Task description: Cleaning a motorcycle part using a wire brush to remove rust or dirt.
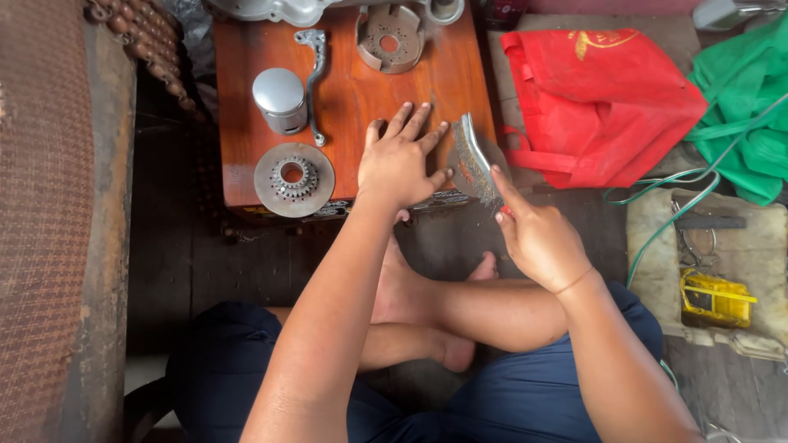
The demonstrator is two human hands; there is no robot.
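My left hand lies flat, fingers spread, on the front right part of a low reddish wooden stand. My right hand grips a wire brush by its handle, bristles turned toward the stand's right edge, just beside my left fingertips. On the stand lie a round toothed metal disc at the front left, a silver piston, a bent metal lever and a round slotted metal part at the back.
A red cloth bag and green cloth lie on the floor to the right, with a green cable and a yellow tool on a dirty tray. My crossed legs and bare feet sit below the stand. A brown wall runs along the left.
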